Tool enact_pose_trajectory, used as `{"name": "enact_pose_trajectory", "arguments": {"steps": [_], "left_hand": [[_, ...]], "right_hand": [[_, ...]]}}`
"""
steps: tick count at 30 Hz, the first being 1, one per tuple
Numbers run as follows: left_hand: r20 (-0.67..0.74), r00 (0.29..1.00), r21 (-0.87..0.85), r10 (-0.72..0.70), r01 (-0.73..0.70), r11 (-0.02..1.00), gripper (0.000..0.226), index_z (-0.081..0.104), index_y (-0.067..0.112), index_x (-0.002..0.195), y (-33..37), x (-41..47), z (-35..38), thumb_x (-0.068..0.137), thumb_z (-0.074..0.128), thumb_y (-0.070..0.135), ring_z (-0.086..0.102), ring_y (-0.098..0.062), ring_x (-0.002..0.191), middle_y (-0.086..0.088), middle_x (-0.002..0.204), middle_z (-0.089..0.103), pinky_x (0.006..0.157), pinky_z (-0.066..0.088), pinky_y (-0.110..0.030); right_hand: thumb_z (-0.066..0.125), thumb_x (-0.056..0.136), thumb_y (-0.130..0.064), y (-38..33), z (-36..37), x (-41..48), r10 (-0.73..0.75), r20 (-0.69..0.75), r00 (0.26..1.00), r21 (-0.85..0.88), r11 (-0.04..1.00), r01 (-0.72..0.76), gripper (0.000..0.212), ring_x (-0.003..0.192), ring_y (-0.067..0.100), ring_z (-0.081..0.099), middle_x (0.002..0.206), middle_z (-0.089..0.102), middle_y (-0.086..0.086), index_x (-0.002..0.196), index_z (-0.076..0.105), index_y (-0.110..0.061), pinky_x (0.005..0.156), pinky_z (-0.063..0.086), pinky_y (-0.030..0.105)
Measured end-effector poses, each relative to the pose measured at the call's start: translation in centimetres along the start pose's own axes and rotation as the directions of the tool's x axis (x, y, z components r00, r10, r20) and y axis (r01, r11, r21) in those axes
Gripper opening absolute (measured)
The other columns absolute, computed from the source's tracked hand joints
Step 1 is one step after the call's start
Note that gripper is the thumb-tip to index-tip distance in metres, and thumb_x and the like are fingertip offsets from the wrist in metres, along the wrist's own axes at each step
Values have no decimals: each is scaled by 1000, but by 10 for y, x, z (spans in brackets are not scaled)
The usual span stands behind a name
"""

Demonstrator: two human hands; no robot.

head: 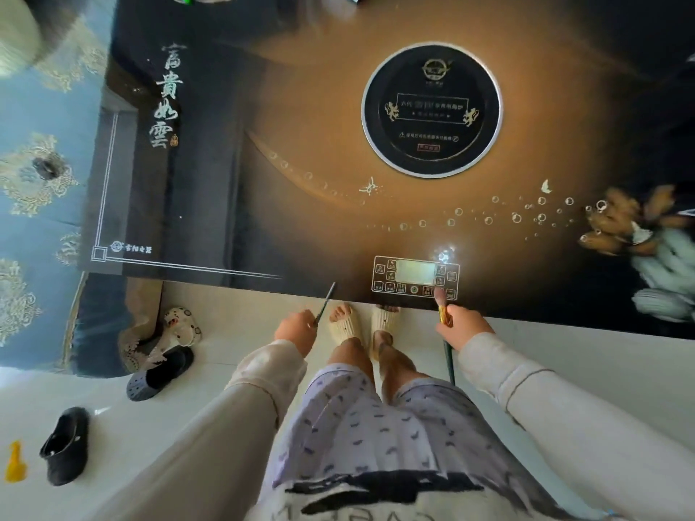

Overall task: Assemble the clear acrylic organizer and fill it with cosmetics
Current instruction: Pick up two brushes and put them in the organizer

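My left hand (297, 327) is closed around a thin dark pencil-like stick (326, 300) whose tip points up over the near edge of the table. My right hand (464, 325) grips a makeup brush (443, 308) with a gold ferrule; its pinkish bristles reach over the table's touch panel (415, 275) and its green handle hangs down below the hand. Both hands hover at the front edge of the glossy dark table (301, 204). No acrylic organizer is in view.
A round black hob plate (431, 109) is set into the table's far middle. Blurred pale objects (665, 265) lie at the right edge. On the white floor lie dark clogs (160, 374), a patterned slipper (180, 327) and a yellow item (15, 462). A blue patterned sofa (34, 182) stands left.
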State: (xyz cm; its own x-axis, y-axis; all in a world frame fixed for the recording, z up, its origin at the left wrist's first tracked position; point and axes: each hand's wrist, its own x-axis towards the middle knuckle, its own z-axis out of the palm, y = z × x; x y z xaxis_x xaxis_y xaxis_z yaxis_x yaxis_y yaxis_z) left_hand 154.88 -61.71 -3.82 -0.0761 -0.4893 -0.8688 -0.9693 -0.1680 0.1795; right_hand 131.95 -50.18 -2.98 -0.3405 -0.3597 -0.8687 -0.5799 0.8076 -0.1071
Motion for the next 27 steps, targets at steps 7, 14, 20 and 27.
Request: {"name": "enact_pose_trajectory", "arguments": {"steps": [7, 14, 20, 27], "left_hand": [[21, 996, 23, -82, 81, 996, 20, 62, 1, 103, -55, -36, 16, 92, 46, 6, 66, -36, 92, -25, 107, 69, 86, 52, -36], [42, 999, 254, -16, 5, 967, 25, 59, 11, 111, -48, -41, -3, 92, 44, 11, 62, -25, 108, -12, 118, 66, 88, 47, -25], [32, 990, 407, 135, -136, 903, 14, 59, 15, 95, -6, -24, -42, 91, 46, 13, 63, -28, 106, -15, 112, 69, 89, 48, -28], [79, 964, 577, 255, -253, 777, 25, 64, -1, 104, 34, -7, -58, 88, 46, 6, 63, -32, 107, -21, 111, 68, 91, 48, -31]], "right_hand": [[46, 92, -27, 55, 13, -33, 75, -90, 993, -16, 997, -76, 21, 74, 25, 49, 91, 62, 13, 95, 58, -10, 65, 35, 25], [47, 93, -26, 73, 25, -57, 205, -127, 971, 265, 950, -166, 40, 59, 19, 42, 57, 40, -1, 56, 34, -20, 47, 27, 23], [51, 91, -23, 81, 64, -91, 332, -102, 938, 477, 843, -247, 39, 69, 22, 46, 58, 41, -2, 56, 33, -19, 52, 29, 27], [41, 95, -31, 69, 135, -124, 439, 57, 897, 567, 725, -391, 30, 78, 21, 50, 84, 51, 4, 66, 39, -21, 68, 37, 24]]}}
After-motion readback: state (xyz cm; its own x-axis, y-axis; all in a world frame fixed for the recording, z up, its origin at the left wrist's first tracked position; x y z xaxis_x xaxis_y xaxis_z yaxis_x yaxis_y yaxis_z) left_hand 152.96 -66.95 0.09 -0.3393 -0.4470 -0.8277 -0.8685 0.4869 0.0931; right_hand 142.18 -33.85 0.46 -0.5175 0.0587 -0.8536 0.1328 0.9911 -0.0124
